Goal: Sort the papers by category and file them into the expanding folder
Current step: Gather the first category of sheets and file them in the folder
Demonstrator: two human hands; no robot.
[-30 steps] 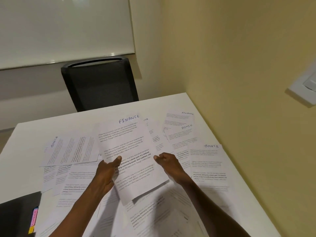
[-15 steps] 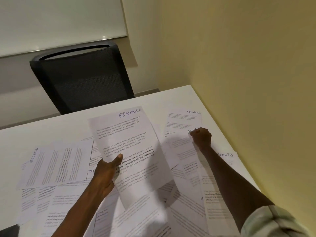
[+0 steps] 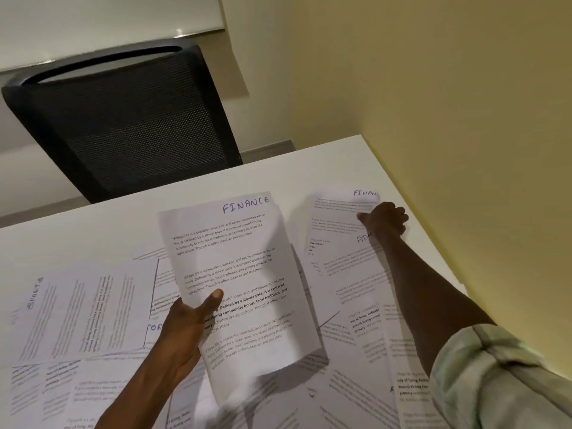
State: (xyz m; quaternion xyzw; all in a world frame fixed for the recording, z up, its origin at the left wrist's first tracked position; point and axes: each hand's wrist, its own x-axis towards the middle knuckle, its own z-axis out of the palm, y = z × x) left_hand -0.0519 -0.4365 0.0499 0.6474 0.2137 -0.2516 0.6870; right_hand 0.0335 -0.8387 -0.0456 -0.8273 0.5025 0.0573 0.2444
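My left hand (image 3: 185, 323) holds a printed sheet headed FINANCE (image 3: 238, 274) above the table, thumb on its face. My right hand (image 3: 385, 219) reaches far right and pinches the edge of a second sheet headed FINANCE (image 3: 334, 209), whose top edge lifts slightly. That sheet lies partly under a sheet headed ADMIN (image 3: 356, 261). Several more printed sheets are spread over the table, one sideways at the left headed SPORTS (image 3: 71, 311). The expanding folder is not in view.
The white table (image 3: 93, 230) runs along a yellow wall (image 3: 433, 103) on the right. A black mesh office chair (image 3: 123, 119) stands at the far side. A whiteboard (image 3: 93, 20) hangs behind it.
My right hand left the held sheet, reached to the far right and took hold of the second FINANCE sheet. My left hand kept its sheet up. My view moved closer and right.
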